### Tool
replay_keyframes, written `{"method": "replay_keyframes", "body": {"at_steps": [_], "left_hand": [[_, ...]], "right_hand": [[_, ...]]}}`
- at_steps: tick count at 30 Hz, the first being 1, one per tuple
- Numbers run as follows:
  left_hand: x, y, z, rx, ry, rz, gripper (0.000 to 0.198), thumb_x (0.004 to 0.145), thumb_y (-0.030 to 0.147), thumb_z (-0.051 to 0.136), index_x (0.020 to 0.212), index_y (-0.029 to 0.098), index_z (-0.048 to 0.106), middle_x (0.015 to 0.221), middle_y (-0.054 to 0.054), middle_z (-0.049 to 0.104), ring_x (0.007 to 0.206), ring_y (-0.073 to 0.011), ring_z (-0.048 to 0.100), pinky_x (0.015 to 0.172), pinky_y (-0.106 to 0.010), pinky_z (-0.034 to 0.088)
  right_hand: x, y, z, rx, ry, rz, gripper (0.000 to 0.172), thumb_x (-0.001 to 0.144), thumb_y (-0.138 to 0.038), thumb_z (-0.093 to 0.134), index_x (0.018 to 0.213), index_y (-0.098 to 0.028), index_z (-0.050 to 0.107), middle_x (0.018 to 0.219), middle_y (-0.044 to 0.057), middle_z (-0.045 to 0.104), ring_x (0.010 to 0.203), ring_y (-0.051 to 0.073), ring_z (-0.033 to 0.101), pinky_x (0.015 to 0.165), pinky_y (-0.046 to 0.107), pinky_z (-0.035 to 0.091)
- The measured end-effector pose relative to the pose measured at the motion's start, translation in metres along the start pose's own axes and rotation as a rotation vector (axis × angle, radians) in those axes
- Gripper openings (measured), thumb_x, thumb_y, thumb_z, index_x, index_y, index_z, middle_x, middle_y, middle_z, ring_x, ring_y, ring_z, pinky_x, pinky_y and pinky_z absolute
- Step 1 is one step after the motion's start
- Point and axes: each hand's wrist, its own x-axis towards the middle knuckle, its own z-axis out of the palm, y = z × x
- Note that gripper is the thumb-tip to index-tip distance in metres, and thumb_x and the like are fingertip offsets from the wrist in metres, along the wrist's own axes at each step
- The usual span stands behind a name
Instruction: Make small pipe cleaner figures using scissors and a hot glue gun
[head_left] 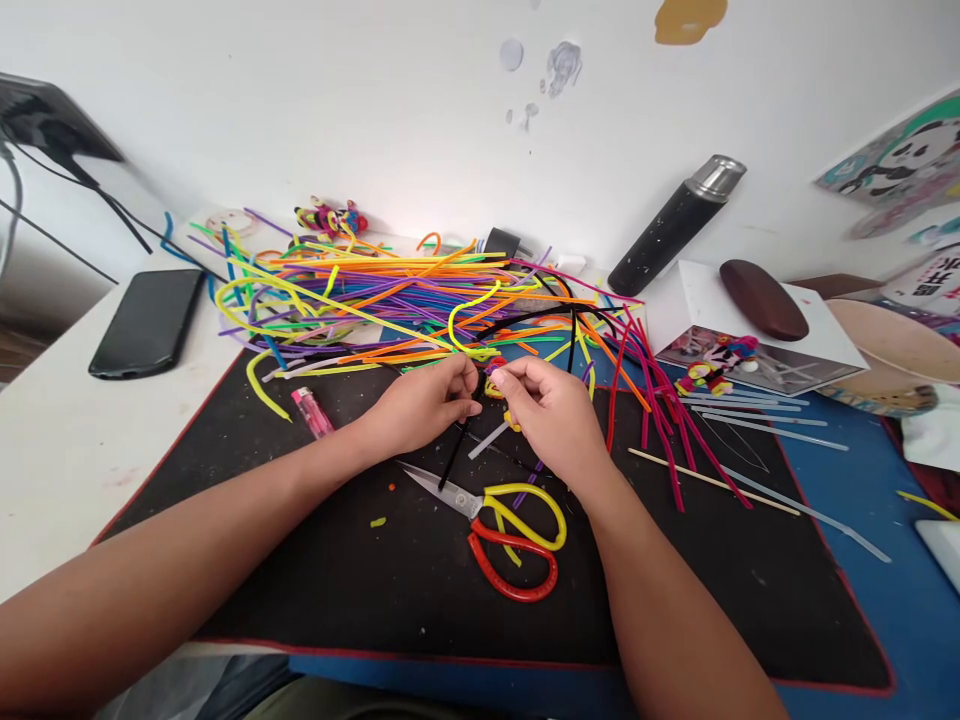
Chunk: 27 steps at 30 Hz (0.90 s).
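Observation:
My left hand (431, 398) is closed in a pinch on a black pipe cleaner (452, 458), whose lower end hangs over the scissor blades. Close beside it, my right hand (556, 412) pinches a small figure of twisted pipe cleaners (493, 386) with yellow, red and purple parts. The fingers hide most of that figure. A short translucent stick (489, 440) shows just below it. In front of both hands, scissors (461, 500) with one yellow and one red handle lie on the black mat (330, 570).
Behind the hands spreads a pile of coloured pipe cleaners (390, 295). A pink lighter (310, 412) lies near my left forearm, a phone (146, 322) farther left. At right are a leaning black flask (667, 235), a white box (817, 325), another pipe-cleaner figure (718, 366) and a wooden stick (712, 482).

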Motion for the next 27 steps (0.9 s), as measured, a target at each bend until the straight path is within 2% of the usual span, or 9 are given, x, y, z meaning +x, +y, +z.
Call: {"method": "replay_keyframes", "body": {"at_steps": [18, 27], "left_hand": [[-0.0003, -0.0046, 0.0020, -0.027, 0.006, 0.019, 0.017, 0.087, 0.032, 0.064, 0.092, 0.026, 0.049, 0.071, 0.007, 0.061, 0.065, -0.0166, 0.057, 0.066, -0.028, 0.039], [-0.0019, -0.0007, 0.0006, 0.006, 0.015, -0.011, 0.016, 0.087, 0.029, 0.065, 0.093, 0.026, 0.051, 0.070, 0.007, 0.064, 0.066, -0.0165, 0.059, 0.067, -0.028, 0.040]], "right_hand": [[0.0024, 0.0054, -0.0017, -0.028, -0.023, 0.028, 0.029, 0.100, -0.048, 0.060, 0.093, -0.022, 0.071, 0.068, -0.001, 0.063, 0.055, 0.015, 0.052, 0.053, 0.027, 0.037], [0.0042, 0.0067, -0.0020, -0.064, -0.003, 0.023, 0.028, 0.100, -0.047, 0.060, 0.093, -0.022, 0.072, 0.069, -0.001, 0.064, 0.057, 0.015, 0.052, 0.053, 0.027, 0.037]]}}
